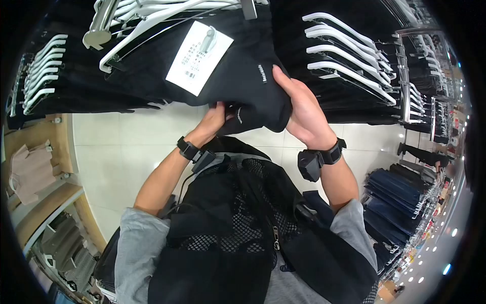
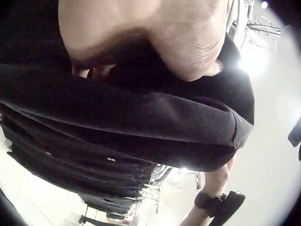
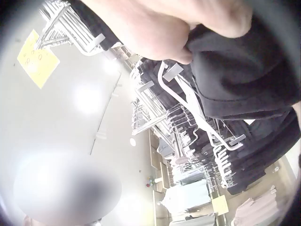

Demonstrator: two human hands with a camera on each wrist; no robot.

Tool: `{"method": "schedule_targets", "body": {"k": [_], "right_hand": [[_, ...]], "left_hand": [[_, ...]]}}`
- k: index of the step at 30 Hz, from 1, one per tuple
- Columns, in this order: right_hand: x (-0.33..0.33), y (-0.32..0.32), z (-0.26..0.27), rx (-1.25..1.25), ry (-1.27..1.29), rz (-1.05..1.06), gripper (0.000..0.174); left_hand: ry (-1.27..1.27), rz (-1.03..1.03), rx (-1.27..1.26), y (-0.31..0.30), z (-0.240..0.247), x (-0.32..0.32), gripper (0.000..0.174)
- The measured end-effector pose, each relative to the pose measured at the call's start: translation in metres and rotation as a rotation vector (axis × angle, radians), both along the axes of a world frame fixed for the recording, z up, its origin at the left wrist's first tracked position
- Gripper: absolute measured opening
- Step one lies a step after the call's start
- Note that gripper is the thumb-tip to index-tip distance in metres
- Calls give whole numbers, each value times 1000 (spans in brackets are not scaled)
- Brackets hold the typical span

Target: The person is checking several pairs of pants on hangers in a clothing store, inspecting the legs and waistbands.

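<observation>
A black garment with small white lettering hangs at the top centre of the head view, a white printed tag lying over it. My right hand grips its right edge, thumb on top and the other fingers hidden behind the cloth. Lower left of that, my left hand pinches the lower edge by a dark fold. In the left wrist view the left hand is over the black cloth, with some fingertips behind a fold. The right wrist view has the right hand against the bunched cloth.
White hangers with black clothes stand on a rail at the right, more hangers at the far left. A metal rail end juts out near the garment. Folded dark trousers are at the lower right; a wooden shelf is at the left.
</observation>
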State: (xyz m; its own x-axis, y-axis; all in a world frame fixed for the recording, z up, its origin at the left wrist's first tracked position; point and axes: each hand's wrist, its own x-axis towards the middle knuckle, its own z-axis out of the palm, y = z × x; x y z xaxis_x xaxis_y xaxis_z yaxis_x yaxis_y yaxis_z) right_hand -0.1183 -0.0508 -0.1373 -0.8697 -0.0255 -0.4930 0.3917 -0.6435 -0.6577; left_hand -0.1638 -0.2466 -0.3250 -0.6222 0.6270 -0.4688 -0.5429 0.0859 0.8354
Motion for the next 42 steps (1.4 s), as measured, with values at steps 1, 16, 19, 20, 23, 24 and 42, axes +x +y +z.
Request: {"method": "schedule_targets", "body": {"k": [1, 16, 19, 20, 23, 24, 42], "right_hand": [[1, 2, 0, -36, -11, -13, 37], [21, 6, 8, 454, 93, 51, 46], [21, 12, 5, 583, 118, 105, 48], [20, 16, 3, 651, 111, 140, 51], [15, 28, -4, 676, 24, 217, 52], [14, 30, -12, 670, 29, 219, 52], [24, 2, -91, -69, -132, 302, 47]], "left_hand": [[-84, 51, 110, 4, 14, 2, 82], [154, 253, 55, 11, 94, -15, 53], [229, 228, 27, 1, 94, -28, 51], [187, 185, 11, -4, 96, -32, 50], [142, 158, -70, -6, 120, -33, 47], [153, 134, -106, -7, 129, -34, 47], [131, 138, -145, -20, 143, -68, 38]]}}
